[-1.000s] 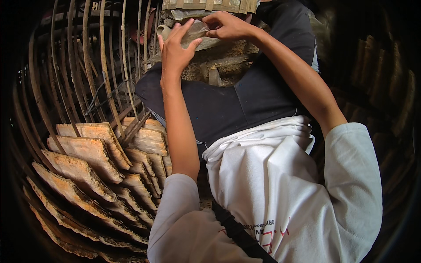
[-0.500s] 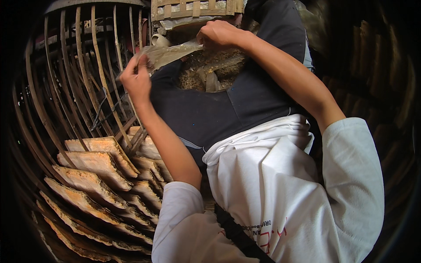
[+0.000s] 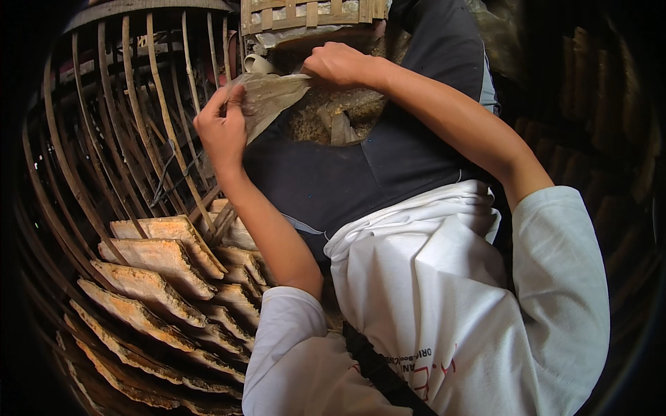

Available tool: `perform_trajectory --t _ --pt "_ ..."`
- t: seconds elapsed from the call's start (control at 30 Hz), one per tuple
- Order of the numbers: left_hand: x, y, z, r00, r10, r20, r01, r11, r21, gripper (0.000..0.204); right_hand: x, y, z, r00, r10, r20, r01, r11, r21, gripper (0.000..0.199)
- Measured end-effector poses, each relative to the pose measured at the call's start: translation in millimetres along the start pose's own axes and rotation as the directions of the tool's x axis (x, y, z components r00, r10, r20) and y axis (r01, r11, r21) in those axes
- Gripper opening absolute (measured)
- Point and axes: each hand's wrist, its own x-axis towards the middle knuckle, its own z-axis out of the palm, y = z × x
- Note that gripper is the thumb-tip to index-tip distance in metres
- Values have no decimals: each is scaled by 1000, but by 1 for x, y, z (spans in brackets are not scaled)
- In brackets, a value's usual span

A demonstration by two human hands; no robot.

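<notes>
A thin, cloudy plastic sheet (image 3: pixel 272 98) spans the gap between my hands, above my dark trousers. At its left side, my left hand (image 3: pixel 223 130) pinches the plastic between thumb and fingers. My right hand (image 3: pixel 338 66) is closed on the sheet's right end, which narrows to a gathered point there. The right fingertips are partly hidden behind the hand. Just beyond the sheet lies a pale, round-mouthed tube or cup (image 3: pixel 258 64). Brown crumbly ground with scraps (image 3: pixel 340 114) shows between my legs.
Upright wooden poles (image 3: pixel 132 97) form a rack at the left. Below them, rough-edged tan slabs (image 3: pixel 149 258) lie in overlapping rows. A slatted wooden crate (image 3: pixel 312 14) stands ahead. More slabs (image 3: pixel 590 90) stand in shadow at the right.
My left hand has shifted slightly right and down, and my right hand left and down. The plastic sheet is less stretched and hangs broader between them.
</notes>
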Motion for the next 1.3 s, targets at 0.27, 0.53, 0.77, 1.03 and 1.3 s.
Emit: perform_trajectory --t 0.27,0.53,0.77,1.03,1.3 --pt "-8 -9 -45 996 -94 -7 94 995 35 25 -13 15 -3 998 39 40 -41 997 65 24" --pt "-9 -10 -42 918 3 -396 28 997 72 22 -3 -8 -14 972 158 173 -168 985 44 20" --pt "-10 -17 -80 879 51 -475 12 992 128 23 -10 10 -19 955 196 223 -207 978 27 30" --pt "-10 -8 -91 818 36 -575 33 993 109 23 1 8 -18 924 248 292 -273 961 47 23" --pt "-11 -2 -106 812 -35 -582 44 999 2 21 -10 15 -18 937 228 264 -241 970 18 23"
